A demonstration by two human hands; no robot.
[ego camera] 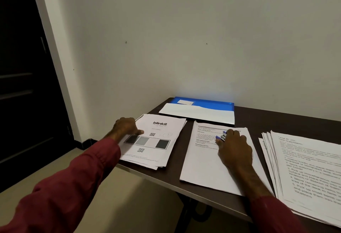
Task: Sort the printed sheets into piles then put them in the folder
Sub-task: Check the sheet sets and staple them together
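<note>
Pressing down on the left pile with my left hand, I record the thumb lying flat on the top sheet, headed "blinkit", and the fingers bent at the pile's left edge; whether they clasp that edge I cannot tell. My right hand rests on the middle pile, its fingers curled over a small blue stapler under the fingertips. A third pile, loosely fanned, lies just right of the right hand. The blue folder lies flat beyond both hands, at the wall. All rest on a dark table.
</note>
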